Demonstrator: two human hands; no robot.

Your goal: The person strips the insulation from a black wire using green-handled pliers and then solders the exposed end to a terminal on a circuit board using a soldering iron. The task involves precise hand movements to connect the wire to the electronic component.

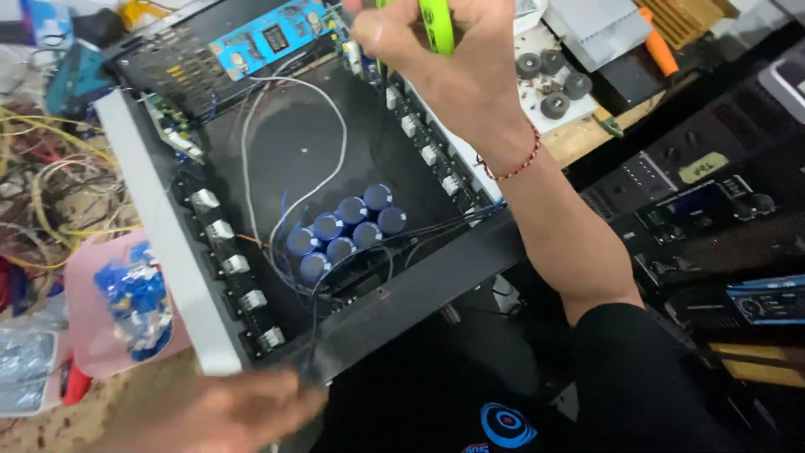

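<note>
we have the open black chassis point(436, 285) of an amplifier-like unit tilted toward us on the table point(579, 138). our right hand point(436, 59) is closed in a fist around a bright green tool handle point(437, 23), reaching to the far rim of the chassis near the blue circuit board point(268, 35); the tool tip is hidden behind the hand. our left hand point(226, 411) is blurred at the near corner, touching the front rim; we cannot tell how far it is open or whether it grips anything.

judgement: work at the far edge is in hand, likely on a fastener or connection. the next move calls for a steady chassis and a tip kept off the white wires point(331, 126).

inside: a cluster of blue capacitors point(344, 231) sits mid-floor, rows of white-capped parts point(239, 264) along both side walls. loose leads cross the interior and could snag. nearby: a bag of blue parts point(134, 306) on the left, black round feet point(553, 80) and an orange handle point(658, 46) on the right, tangled wiring point(50, 193) far left.
</note>
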